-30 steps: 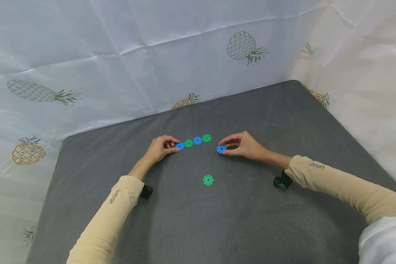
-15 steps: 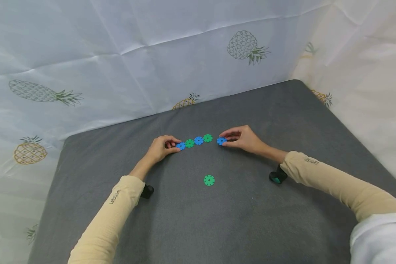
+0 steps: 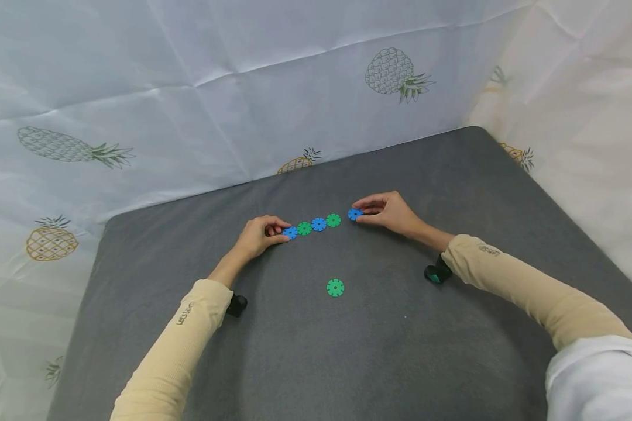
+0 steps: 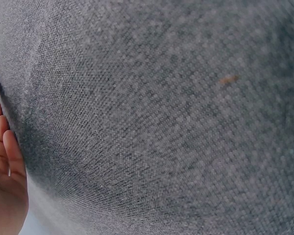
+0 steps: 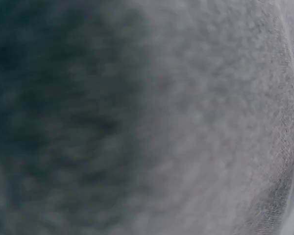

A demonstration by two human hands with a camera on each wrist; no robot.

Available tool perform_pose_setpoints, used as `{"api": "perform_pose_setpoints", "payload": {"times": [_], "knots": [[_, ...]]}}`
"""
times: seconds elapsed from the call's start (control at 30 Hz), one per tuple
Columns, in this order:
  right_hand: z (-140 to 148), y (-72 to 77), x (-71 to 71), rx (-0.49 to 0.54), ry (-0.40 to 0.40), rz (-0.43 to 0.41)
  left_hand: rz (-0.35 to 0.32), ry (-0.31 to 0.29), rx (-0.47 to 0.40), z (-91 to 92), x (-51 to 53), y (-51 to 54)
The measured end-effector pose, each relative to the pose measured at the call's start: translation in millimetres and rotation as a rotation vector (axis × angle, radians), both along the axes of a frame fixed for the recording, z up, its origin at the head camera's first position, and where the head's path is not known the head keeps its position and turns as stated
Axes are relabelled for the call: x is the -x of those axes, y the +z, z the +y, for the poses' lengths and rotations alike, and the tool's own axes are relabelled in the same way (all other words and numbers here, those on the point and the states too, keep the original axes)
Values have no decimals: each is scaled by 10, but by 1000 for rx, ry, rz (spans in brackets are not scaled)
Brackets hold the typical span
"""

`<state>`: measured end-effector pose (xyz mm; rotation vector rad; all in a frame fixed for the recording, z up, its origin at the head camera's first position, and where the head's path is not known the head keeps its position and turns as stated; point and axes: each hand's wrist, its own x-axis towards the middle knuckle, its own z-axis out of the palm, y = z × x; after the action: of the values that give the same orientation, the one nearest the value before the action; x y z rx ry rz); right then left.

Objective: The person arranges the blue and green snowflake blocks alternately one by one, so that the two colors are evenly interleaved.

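A row of notched plastic discs lies on the grey cloth, rising slightly to the right. It runs from a blue disc through a green disc and another blue disc to a green end disc. My left hand pinches the blue disc at the row's left end between thumb and fingers. Between thumb and fingertips, my right hand holds a separate blue disc, a small gap from the green end disc. In the left wrist view, part of my left hand shows at the edge.
Nearer to me, a loose green disc lies flat on the grey-covered table. A white pineapple-print sheet hangs behind the table and along its sides. The right wrist view has only blurred cloth and a dark area.
My right hand has moved away from me with its blue disc, from below the row's right end to about level with it. The left hand keeps its hold on the left-end disc.
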<state>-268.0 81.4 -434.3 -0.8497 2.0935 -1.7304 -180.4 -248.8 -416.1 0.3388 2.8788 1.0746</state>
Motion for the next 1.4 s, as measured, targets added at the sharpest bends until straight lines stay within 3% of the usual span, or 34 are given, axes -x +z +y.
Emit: {"api": "perform_pose_setpoints", "payload": {"times": [0.4, 0.73, 0.9, 1.13, 1.4], "knots": [[-78, 28, 34, -80, -10, -49, -1, 2, -6, 3, 2, -3], [-114, 5, 68, -99, -16, -20, -5, 2, -7, 13, -7, 33], [-134, 77, 30, -130, -22, 10, -3, -2, -2, 7, -4, 28], [-195, 274, -106, -186, -15, 147, -4, 4, -8, -2, -12, 25], [-197, 2, 53, -210, -40, 193, -11, 1, -8, 5, -12, 20]]}}
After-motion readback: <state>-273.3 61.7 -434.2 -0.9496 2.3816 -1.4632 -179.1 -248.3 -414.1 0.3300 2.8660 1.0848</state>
